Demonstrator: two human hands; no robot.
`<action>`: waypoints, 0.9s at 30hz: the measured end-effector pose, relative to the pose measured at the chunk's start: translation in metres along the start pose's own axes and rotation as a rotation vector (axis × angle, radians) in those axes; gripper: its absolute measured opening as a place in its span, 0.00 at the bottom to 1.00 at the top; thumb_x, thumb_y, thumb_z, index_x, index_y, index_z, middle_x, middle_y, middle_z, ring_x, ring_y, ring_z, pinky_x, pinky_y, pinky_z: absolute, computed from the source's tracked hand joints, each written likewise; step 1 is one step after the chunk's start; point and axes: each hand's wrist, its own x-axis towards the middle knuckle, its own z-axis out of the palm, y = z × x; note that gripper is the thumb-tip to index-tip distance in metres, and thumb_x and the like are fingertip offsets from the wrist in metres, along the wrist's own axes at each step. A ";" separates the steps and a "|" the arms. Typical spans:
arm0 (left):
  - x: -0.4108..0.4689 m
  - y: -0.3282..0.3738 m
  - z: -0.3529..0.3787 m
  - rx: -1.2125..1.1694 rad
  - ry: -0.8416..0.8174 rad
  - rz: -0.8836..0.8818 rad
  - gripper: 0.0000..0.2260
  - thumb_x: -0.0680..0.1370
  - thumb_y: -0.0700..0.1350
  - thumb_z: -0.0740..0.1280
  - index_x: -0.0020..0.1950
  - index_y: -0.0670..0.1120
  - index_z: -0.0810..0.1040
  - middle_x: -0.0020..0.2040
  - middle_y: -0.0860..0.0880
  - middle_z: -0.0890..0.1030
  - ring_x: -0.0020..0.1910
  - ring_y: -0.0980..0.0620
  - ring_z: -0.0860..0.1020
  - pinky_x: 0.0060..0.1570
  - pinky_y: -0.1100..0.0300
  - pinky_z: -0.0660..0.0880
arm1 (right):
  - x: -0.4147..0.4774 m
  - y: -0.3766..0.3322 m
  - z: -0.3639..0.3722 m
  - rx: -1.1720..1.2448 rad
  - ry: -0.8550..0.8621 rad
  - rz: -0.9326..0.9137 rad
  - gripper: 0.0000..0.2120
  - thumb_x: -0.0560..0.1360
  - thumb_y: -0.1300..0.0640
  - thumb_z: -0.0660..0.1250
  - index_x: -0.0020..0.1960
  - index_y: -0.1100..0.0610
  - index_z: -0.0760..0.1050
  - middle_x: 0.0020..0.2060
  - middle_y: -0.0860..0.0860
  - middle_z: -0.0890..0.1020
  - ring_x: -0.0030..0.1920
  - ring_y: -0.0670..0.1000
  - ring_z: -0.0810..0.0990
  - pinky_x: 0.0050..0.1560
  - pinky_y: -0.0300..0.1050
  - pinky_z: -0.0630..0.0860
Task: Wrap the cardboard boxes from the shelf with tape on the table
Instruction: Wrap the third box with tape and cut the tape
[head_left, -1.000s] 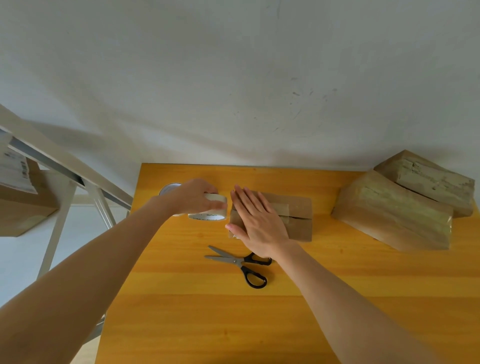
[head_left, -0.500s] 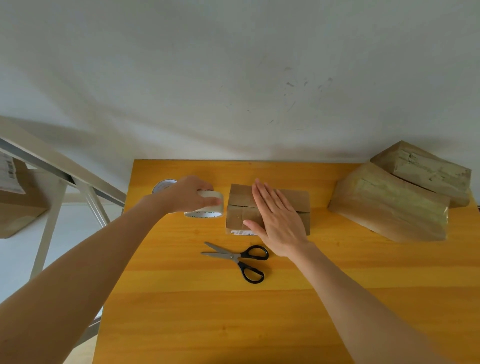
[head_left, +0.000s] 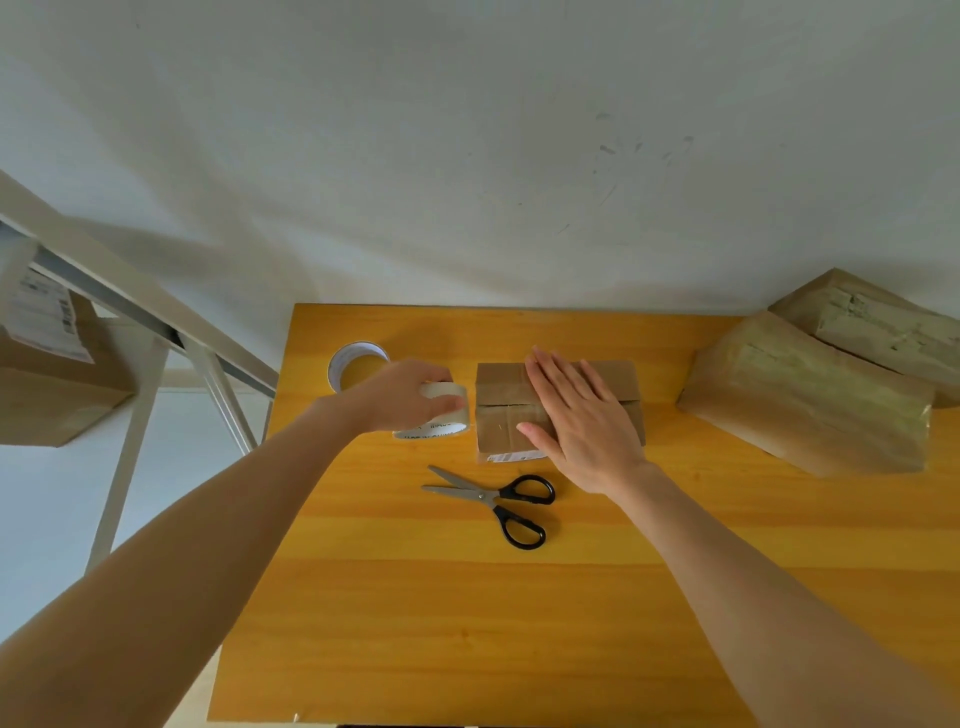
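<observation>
The box (head_left: 501, 397) lies central on the bench (head_left: 467, 623). The right grip (head_left: 582, 421), flat and released, has slid along it from 9 o'clock toward its middle, probably smoothing tape. The left grip (head_left: 402, 397) grasps the roll (head_left: 441, 423) beside it.

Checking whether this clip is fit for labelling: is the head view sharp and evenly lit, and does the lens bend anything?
Head view: soft, even light, only mild sheen on the table; centre sharp, scissors and small box crisp; head view edges stretched by the wide lens, so the nearer wrapped box leans and the shelf label at left is smeared.
</observation>
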 end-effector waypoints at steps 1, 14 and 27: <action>0.001 0.000 0.001 -0.001 -0.005 -0.004 0.09 0.78 0.53 0.65 0.43 0.49 0.77 0.35 0.54 0.75 0.35 0.55 0.73 0.35 0.63 0.67 | 0.000 0.000 0.000 -0.003 0.000 0.002 0.35 0.80 0.36 0.39 0.78 0.58 0.47 0.77 0.54 0.50 0.77 0.52 0.49 0.76 0.54 0.52; 0.013 -0.003 0.002 0.075 -0.034 0.013 0.06 0.77 0.56 0.65 0.44 0.55 0.76 0.39 0.57 0.76 0.41 0.55 0.74 0.41 0.59 0.68 | 0.001 0.000 0.001 -0.006 -0.002 0.007 0.34 0.80 0.36 0.40 0.78 0.58 0.48 0.77 0.54 0.52 0.77 0.52 0.50 0.76 0.54 0.51; -0.014 -0.003 -0.001 -0.081 -0.007 0.069 0.15 0.77 0.51 0.67 0.63 0.53 0.76 0.61 0.57 0.77 0.60 0.57 0.74 0.58 0.64 0.68 | -0.010 -0.007 -0.007 -0.009 0.016 0.015 0.35 0.80 0.36 0.42 0.78 0.58 0.48 0.77 0.53 0.51 0.77 0.52 0.50 0.76 0.53 0.50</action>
